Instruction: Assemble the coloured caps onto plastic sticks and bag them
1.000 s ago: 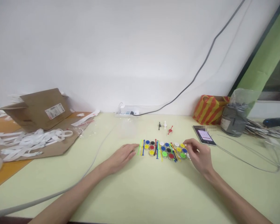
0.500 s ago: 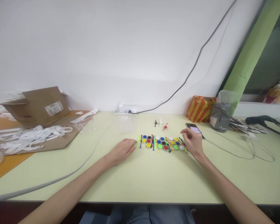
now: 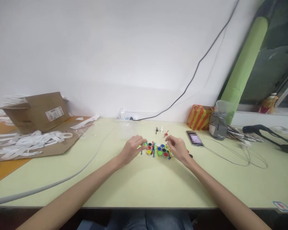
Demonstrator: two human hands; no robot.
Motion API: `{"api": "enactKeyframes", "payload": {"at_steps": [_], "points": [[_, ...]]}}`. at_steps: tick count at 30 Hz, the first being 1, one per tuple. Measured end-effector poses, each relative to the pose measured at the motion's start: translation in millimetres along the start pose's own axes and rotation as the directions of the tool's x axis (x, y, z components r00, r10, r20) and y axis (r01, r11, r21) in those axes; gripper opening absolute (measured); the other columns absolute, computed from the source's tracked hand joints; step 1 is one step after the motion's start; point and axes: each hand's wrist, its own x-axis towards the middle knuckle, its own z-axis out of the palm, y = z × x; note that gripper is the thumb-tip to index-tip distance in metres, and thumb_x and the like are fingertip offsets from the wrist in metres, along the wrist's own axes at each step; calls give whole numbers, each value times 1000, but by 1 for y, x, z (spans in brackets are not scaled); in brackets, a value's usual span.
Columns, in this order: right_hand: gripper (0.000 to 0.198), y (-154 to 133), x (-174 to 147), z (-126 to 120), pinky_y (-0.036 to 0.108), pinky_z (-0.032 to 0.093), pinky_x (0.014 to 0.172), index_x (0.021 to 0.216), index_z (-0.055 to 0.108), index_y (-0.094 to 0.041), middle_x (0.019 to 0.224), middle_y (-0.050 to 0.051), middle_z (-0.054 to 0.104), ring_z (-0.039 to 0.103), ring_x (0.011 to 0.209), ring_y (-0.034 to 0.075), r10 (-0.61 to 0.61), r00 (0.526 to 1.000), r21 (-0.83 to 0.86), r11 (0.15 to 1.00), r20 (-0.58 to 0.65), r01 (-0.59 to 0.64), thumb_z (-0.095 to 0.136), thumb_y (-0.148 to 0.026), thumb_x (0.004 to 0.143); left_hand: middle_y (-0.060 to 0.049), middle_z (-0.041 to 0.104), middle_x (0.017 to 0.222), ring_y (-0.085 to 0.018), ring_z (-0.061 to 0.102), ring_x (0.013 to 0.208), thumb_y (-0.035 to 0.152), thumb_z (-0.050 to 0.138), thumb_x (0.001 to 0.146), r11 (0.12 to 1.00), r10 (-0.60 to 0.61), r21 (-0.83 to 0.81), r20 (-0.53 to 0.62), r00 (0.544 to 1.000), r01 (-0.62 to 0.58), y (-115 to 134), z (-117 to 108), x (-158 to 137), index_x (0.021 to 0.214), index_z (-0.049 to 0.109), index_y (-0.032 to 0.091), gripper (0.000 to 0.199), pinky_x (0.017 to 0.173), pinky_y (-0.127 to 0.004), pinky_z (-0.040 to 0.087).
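My left hand (image 3: 132, 149) is over the left end of a row of small parts, thumb and fingertips closed around a small green disc (image 3: 145, 144). My right hand (image 3: 179, 148) is above the row's right part, fingers curled and thumb tip pressed to the index finger; anything pinched there is too small to make out. Between the hands lie round discs with clear rims, such as a yellow disc (image 3: 148, 152) and a green one (image 3: 160, 153), and bundles of coloured plastic arrows (image 3: 154, 150). The right hand covers some of them.
Behind the row are a black arrow piece (image 3: 156, 130), a white one (image 3: 161, 129) and a red one (image 3: 166, 134). A phone (image 3: 195, 138), cables, a striped bag (image 3: 198, 117) and a grey container (image 3: 218, 126) are right. Left are a cardboard box (image 3: 45, 110) and white straps (image 3: 31, 143).
My left hand has lifted and moved onto the row's left end, its fingers now bent. The right hand has shifted left over the row, uncovering parts at its right end. The view has turned slightly right.
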Motion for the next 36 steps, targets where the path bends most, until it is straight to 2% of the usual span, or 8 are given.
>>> {"api": "enactKeyframes", "payload": {"at_steps": [2,4,8,11,14,19,30,36], "points": [[22,-11,9,13,25,32,55,88,67,-20,53,-4,49,44,49,13,0,1000,7,1000,17,-1,46,-21,83,-3,62,86,-16,58,79,36,60,95,987,-82,-142,-64,995,73,4,11,11,100,60,20,17,76,-30,48],[24,-16,12,24,24,33,55,89,67,-19,52,-5,47,43,48,13,53,998,61,997,-46,-50,44,-22,84,-2,64,91,-15,58,79,35,62,93,956,-170,-259,-102,980,139,5,19,14,100,59,20,17,76,-29,48],[24,-10,1,31,24,33,56,88,67,-18,55,-3,50,44,50,12,73,995,84,994,-69,-67,44,-22,85,-1,64,92,-14,60,81,36,62,93,915,-231,-342,-13,973,213,-1,21,2,100,60,19,18,78,-28,49],[22,-1,-5,24,24,33,56,85,66,-18,57,-3,53,44,50,12,46,998,47,998,-39,-44,45,-20,83,-3,65,95,-16,61,87,37,59,95,938,-177,-290,69,982,190,-4,16,-2,103,62,19,19,82,-30,49],[22,9,-2,16,25,33,56,84,67,-18,56,-3,52,43,50,12,54,995,28,998,-88,-52,45,-20,83,-7,62,104,-19,59,95,37,60,94,980,-73,-177,99,992,89,-5,13,2,102,66,20,20,85,-33,48],[22,14,5,7,25,32,55,84,67,-18,55,-3,49,41,49,11,30,989,24,999,-144,-27,46,-20,83,-5,61,87,-18,57,82,34,57,95,994,7,-106,240,971,19,-8,8,6,101,68,19,20,76,-31,46],[20,15,4,7,25,32,55,83,66,-19,55,-3,51,41,49,11,-7,994,14,1000,-111,9,46,-18,82,-7,64,99,-20,61,91,25,54,92,999,37,-18,327,944,-33,-21,6,2,111,71,25,25,82,-32,46],[20,15,4,7,25,33,55,83,65,-20,55,-3,51,42,49,12,-11,995,12,1000,-100,12,46,-19,83,-5,63,93,-20,60,88,22,56,89,999,28,19,377,926,-37,-18,5,4,107,68,23,22,81,-32,46]]}}
